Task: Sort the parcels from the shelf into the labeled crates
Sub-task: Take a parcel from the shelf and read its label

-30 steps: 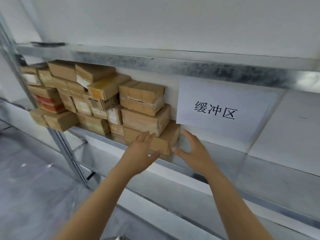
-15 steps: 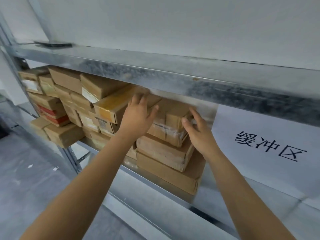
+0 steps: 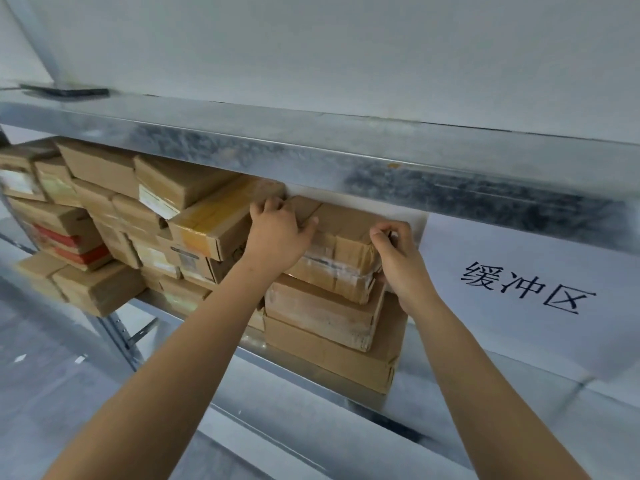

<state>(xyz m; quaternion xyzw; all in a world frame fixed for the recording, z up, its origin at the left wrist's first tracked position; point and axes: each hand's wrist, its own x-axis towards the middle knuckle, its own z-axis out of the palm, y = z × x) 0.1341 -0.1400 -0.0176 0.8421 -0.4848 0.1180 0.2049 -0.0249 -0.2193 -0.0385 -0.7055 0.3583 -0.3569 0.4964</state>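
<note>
A brown taped cardboard parcel (image 3: 341, 258) tops a stack of three at the right end of the parcel pile on the metal shelf. My left hand (image 3: 278, 233) grips its left end, fingers curled over the top. My right hand (image 3: 398, 252) grips its right end, fingers hooked over the upper corner and thumb beneath. Under it lie two wider brown boxes (image 3: 322, 313). Several more parcels (image 3: 114, 216) are piled to the left. No crates are in view.
The upper shelf's steel beam (image 3: 346, 161) hangs close above the held parcel. A white paper sign (image 3: 526, 289) with black characters hangs to the right. A shelf upright (image 3: 117, 337) stands below left, over grey floor (image 3: 52, 393).
Both hands rose from beside the bottom box to the top parcel and closed on its two ends. The view has moved closer and tilted upward.
</note>
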